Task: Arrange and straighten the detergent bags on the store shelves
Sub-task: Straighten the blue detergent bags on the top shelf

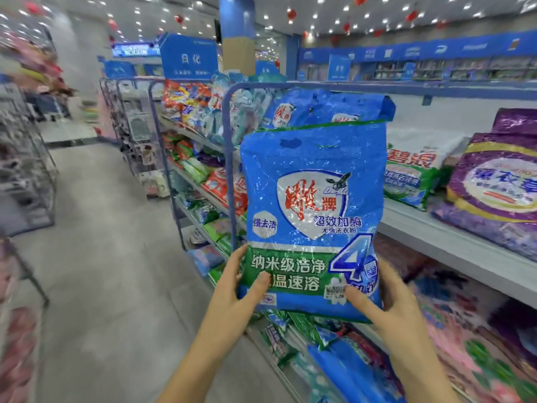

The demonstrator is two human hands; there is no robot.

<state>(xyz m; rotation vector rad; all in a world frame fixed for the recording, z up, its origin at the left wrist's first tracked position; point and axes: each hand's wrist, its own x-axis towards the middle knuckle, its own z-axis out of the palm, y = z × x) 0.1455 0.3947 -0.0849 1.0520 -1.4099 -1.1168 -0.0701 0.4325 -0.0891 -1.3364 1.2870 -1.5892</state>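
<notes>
We hold the glossy blue plastic detergent bag (312, 216) upright at frame centre, clear of the grey metal shelf (436, 237). Our left hand (232, 292) and right hand (386, 303) each pinch a bottom corner, thumbs on the front. Gripped only low down (slick film), it could flop over or slip. It reads 雕牌, 超效加酶, 强去渍, 纳米级洁净 and a big 4.

Both forearms extended forward. Left hand (232, 289) and right hand (389, 301) grip detergent bag (313, 199) at its bottom corners, thumbs in front.
</notes>
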